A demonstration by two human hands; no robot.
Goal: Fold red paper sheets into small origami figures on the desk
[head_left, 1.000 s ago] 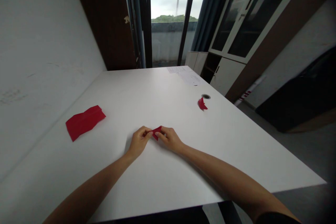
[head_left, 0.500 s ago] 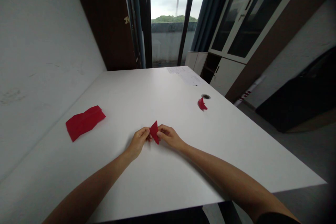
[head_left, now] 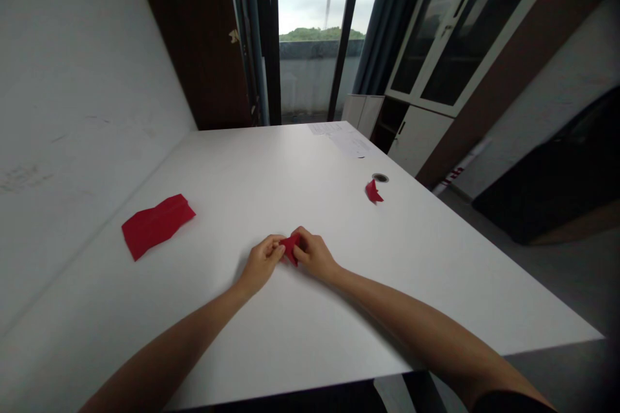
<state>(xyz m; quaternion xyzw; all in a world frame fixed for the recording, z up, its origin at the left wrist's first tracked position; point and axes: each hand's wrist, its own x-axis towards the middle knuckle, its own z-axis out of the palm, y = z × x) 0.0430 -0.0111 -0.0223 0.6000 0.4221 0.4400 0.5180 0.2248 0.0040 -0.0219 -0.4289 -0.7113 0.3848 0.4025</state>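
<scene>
A small piece of folded red paper (head_left: 290, 248) is held between both hands just above the white table (head_left: 271, 187). My left hand (head_left: 264, 258) pinches its left side between thumb and fingers. From the right, my right hand (head_left: 312, 254) grips the other side, with its fingers covering part of the paper. Its exact folds are partly hidden. Farther right lies a small folded red paper piece (head_left: 373, 191) with pointed corners. At the left rests a larger creased red paper sheet (head_left: 159, 226).
Near the small red piece is a round cable hole (head_left: 380, 177) in the tabletop. White printed sheets (head_left: 349, 141) lie by the far right corner. A wall (head_left: 87, 90) borders the table's left side; a cabinet (head_left: 420, 135) stands beyond its right edge.
The red paper between my hands has gone from a flat upright triangle to a smaller, bent shape. My right-hand fingers now reach over it, and my left hand has shifted slightly right.
</scene>
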